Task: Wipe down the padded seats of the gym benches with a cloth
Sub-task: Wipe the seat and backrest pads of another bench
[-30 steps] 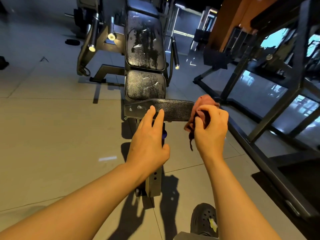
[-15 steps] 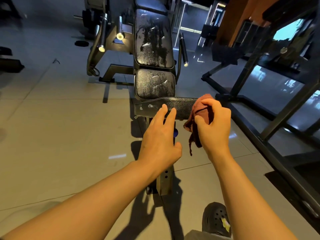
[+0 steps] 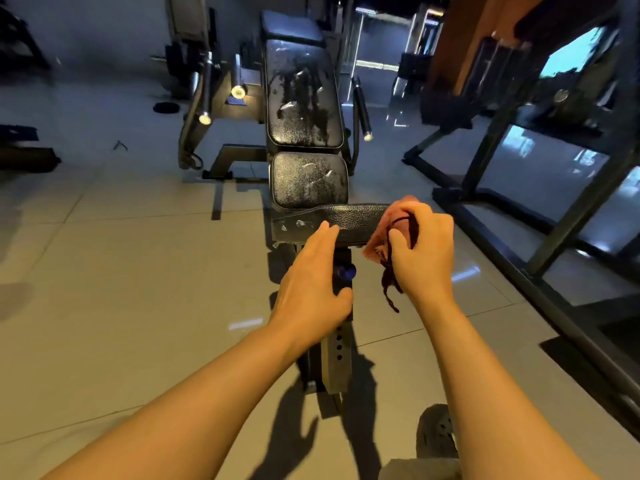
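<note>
Floor [image 3: 121,271]: large pale glossy tiles, dim room, dark rack frame [image 3: 540,188] at 3 o'clock. Black bench [image 3: 304,98] runs toward 12; back pad and seat pad [image 3: 310,180] streaked and scuffed. Cross pad [image 3: 349,220] at centre. Left hand [image 3: 311,289]: fingers straight, tips touching cross pad. Right hand [image 3: 424,254] pinches reddish cloth [image 3: 388,230] against pad's right end. No legible writing.

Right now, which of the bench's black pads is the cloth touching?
The nearest crosswise pad; the right hand presses the red cloth against its right end. The seat and back pads lie beyond, untouched.
</note>
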A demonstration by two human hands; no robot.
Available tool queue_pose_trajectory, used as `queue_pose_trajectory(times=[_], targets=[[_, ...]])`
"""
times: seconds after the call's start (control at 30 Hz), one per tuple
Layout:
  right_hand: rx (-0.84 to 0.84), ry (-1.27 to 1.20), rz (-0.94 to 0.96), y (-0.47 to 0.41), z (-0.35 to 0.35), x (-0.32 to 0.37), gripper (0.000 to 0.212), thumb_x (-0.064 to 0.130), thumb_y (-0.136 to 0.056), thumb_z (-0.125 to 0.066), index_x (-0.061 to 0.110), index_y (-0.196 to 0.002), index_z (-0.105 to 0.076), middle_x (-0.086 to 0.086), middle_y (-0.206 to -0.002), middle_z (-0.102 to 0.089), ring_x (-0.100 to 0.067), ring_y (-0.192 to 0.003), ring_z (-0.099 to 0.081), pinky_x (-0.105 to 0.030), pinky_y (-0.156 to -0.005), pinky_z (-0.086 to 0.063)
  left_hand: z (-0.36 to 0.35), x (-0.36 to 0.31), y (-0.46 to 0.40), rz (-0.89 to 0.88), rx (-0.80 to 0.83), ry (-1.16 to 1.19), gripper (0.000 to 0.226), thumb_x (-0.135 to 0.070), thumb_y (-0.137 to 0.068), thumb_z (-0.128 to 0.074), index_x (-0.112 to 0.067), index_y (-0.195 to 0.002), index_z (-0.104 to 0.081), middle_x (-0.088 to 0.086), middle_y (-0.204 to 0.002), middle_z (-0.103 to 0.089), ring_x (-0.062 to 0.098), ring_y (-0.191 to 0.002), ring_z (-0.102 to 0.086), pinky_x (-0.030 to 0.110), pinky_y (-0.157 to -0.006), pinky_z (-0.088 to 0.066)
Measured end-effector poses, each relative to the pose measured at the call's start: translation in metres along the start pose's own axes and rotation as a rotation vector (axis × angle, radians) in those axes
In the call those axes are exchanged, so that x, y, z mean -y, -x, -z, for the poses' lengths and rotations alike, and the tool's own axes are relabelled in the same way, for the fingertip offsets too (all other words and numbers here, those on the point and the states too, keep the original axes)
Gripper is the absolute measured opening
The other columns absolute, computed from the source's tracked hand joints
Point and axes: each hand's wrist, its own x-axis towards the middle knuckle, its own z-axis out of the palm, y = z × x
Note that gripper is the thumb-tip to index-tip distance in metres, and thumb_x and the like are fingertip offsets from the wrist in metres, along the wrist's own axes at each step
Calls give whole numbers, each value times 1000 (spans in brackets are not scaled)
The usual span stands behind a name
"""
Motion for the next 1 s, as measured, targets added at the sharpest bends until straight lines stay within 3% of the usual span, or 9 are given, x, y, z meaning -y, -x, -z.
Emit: queue_pose_trajectory(times=[0.13,0.2,0.3,0.43,0.5,0.63,0.73,0.9,1.0], targets=[[158,188,395,25,-26,36,31,9,-83,-67,18,-112,-61,-5,-122,-44,-11,-101,-45,-14,-72,-41,13,19,13,-12,-64,35,83,-9,-83,-68,-22,-151,-23,-7,-157,-23,0,-141,-19,-4,-102,-9],[198,338,490,27,-35,44,35,12,-78,-73,18,-111,-61,-7,-121,-46,-22,-102,-49,-24,-62,-45,19,40,20,-14,-78,23,81,-8,-82,-68,-23,-150,-27,-9,-156,-25,-2,-141,-18,0,-107,-12],[157,245,387,16,-32,43,31,10,-81,-69,21,-109,-63,-3,-119,-44,-16,-98,-48,-26,-66,-49,23,63,22,-4,-80,45,81,-7,-82,-69,-25,-150,-28,-9,-156,-26,4,-144,-20,25,-118,-22],[-10,117,128,7,-19,25,30,8,-88,-62,24,-113,-61,-1,-123,-43,0,-99,-38,-1,-72,-38,21,60,-1,-72,-61,105,80,-6,-83,-67,-24,-150,-28,-8,-157,-23,6,-145,-18,24,-117,-18],[-68,111,79,11,-23,25,31,5,-88,-61,22,-115,-62,-4,-125,-44,2,-101,-36,4,-76,-34,18,53,-12,-112,-43,136,78,-6,-82,-67,-21,-150,-30,-7,-156,-25,6,-144,-18,24,-118,-17],[12,221,276,31,-51,44,34,7,-82,-65,18,-114,-64,-8,-126,-49,-16,-111,-44,-10,-78,-36,11,50,-22,-188,-31,218,69,-9,-79,-62,-17,-144,-39,-4,-145,-38,10,-138,-32,29,-114,-30],[91,345,343,37,-59,50,39,8,-77,-70,18,-114,-63,-10,-125,-52,-25,-107,-50,-24,-66,-49,16,61,-25,-148,-2,271,60,-6,-78,-62,-19,-135,-48,-6,-135,-47,13,-129,-43,39,-106,-42],[-154,212,16,37,-52,56,33,11,-88,-62,19,-120,-60,-7,-127,-47,-23,-105,-54,-20,-74,-45,46,77,-47,-139,96,172,65,1,-77,-66,-16,-137,-45,-4,-136,-46,13,-129,-41,40,-109,-37],[-179,366,11,43,-69,69,38,8,-84,-68,17,-119,-59,-11,-126,-48,-27,-104,-53,-25,-71,-47,57,79,-65,-174,213,147,70,-2,-80,-66,-16,-143,-38,-2,-143,-40,14,-134,-36,30,-112,-31]])
